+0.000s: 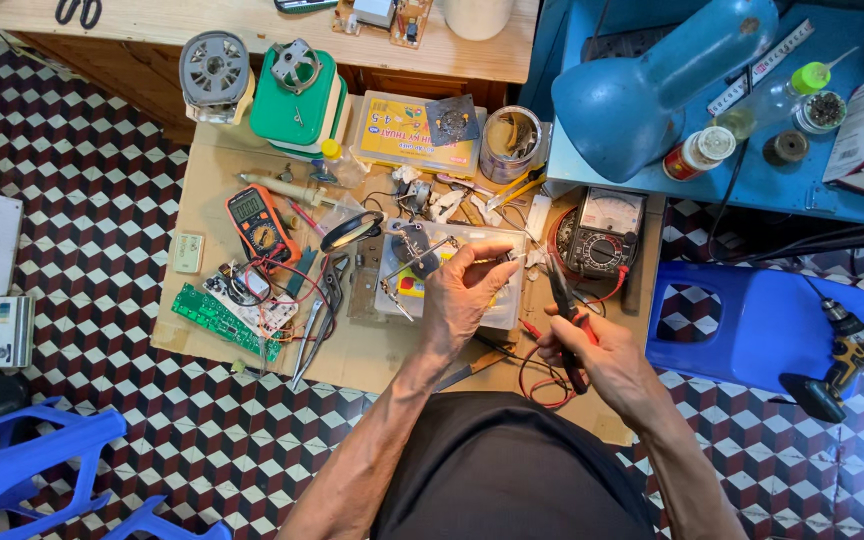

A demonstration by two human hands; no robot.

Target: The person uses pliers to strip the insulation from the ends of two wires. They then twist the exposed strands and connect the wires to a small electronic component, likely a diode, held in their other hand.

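Pliers (564, 318) with red-and-black handles sit clenched in the right hand (592, 355), their dark nose pointing up toward the left hand (462, 295). That left hand pinches a small part (505, 257), too tiny to make out, between thumb and fingertips, above a clear plastic box (508, 305) on the low cardboard-covered bench (212, 190). An analog meter (604, 232) lies just beside the pliers' tip, an orange multimeter (260, 222) well off to the left.
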